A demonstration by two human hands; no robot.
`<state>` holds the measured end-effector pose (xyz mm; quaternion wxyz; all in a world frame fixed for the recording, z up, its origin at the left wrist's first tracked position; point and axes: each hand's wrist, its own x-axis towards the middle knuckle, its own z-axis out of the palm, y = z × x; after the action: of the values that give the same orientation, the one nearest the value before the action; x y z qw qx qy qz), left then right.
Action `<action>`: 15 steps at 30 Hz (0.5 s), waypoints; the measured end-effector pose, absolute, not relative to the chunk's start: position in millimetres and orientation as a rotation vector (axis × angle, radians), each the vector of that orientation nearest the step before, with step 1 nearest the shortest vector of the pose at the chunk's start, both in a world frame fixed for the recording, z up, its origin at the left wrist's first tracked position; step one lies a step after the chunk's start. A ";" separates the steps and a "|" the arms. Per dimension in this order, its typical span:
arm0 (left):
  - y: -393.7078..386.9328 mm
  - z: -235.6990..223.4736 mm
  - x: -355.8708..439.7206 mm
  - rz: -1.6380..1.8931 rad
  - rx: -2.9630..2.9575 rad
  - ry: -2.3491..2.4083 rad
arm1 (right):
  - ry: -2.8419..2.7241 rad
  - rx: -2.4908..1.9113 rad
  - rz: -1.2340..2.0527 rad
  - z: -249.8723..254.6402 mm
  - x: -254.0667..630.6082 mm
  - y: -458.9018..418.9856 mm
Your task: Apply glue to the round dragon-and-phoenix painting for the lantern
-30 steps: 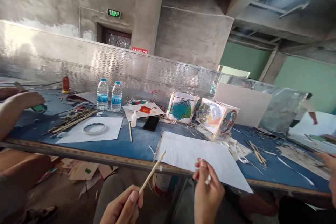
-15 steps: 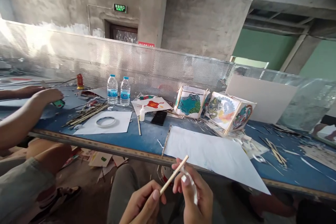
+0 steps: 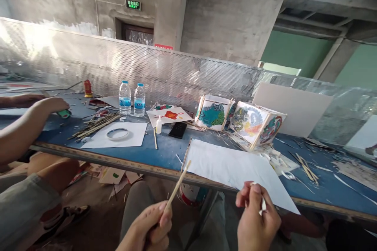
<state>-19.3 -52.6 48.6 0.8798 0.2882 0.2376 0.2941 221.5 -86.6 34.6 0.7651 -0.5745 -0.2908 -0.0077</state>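
My left hand [image 3: 150, 227] sits low at the frame's bottom and pinches a thin wooden stick [image 3: 178, 184] that angles up toward the table edge. My right hand [image 3: 256, 221] is apart from it to the right, closed on a small white strip [image 3: 263, 204]. Just beyond both hands a large white paper sheet [image 3: 235, 168] lies on the blue table [image 3: 165, 151], overhanging its front edge.
Two painted paper lanterns [image 3: 244, 122], a phone [image 3: 178, 130], a glue bottle [image 3: 158, 125], two water bottles [image 3: 132, 99], a tape ring [image 3: 118, 133] on paper and a bundle of sticks [image 3: 94, 126] lie on the table. Another person's arm [image 3: 26, 125] reaches in at left. A perforated metal screen [image 3: 118, 70] backs the table.
My hands were together with the stick tip at my right fingers; they have now separated, the right hand moving right with the white strip. The view shifted slightly.
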 end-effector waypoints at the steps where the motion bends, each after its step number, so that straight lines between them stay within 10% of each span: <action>1: -52.0 46.4 -16.9 0.648 0.571 0.509 | -0.665 -1.250 -0.010 35.6 221.4 -88.1; 15: -45.1 54.5 44.6 1.048 0.971 0.481 | -1.043 -1.191 0.455 49.9 138.4 -89.0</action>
<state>44.6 -45.1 54.5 0.7292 0.4410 0.2185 0.4756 138.4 -89.0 49.9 0.6797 -0.5304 -0.4644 0.2028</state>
